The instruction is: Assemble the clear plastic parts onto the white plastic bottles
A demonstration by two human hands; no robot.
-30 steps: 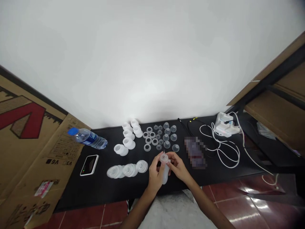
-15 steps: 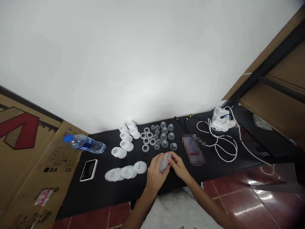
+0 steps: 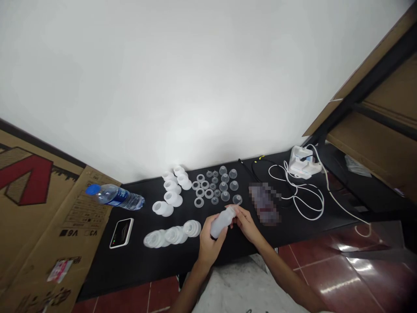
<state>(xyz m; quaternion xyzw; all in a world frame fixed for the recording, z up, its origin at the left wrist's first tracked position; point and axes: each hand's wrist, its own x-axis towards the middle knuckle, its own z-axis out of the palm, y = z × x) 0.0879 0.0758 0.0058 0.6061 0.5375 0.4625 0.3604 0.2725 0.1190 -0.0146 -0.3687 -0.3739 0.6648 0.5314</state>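
My left hand point(image 3: 207, 245) is wrapped round the body of a small frosted plastic bottle point(image 3: 221, 222), which lies tilted with its neck up to the right. At that neck end, my right hand point(image 3: 246, 224) is closed with its fingertips pinching the bottle's top. What lies under those fingertips is partly hidden. Just beyond my hands are several clear dome caps point(image 3: 224, 196), small clear nipple-shaped pieces point(image 3: 214, 200) and white rings point(image 3: 199, 202). A row of overlapping translucent round pieces point(image 3: 172, 234) lies left of my left hand.
Several white wide-necked containers point(image 3: 173, 198) stand at the back left. Farther left are a water bottle point(image 3: 119, 196) and a white-framed device point(image 3: 121, 233). On the right lie a blurred item point(image 3: 264, 204), white cables point(image 3: 304, 204) and a power strip point(image 3: 302, 162). Cardboard point(image 3: 74, 217) borders the left.
The frosted bottle has turned from nearly end-on to lengthwise, so its body now shows. My right hand has shifted slightly right along with the neck end.
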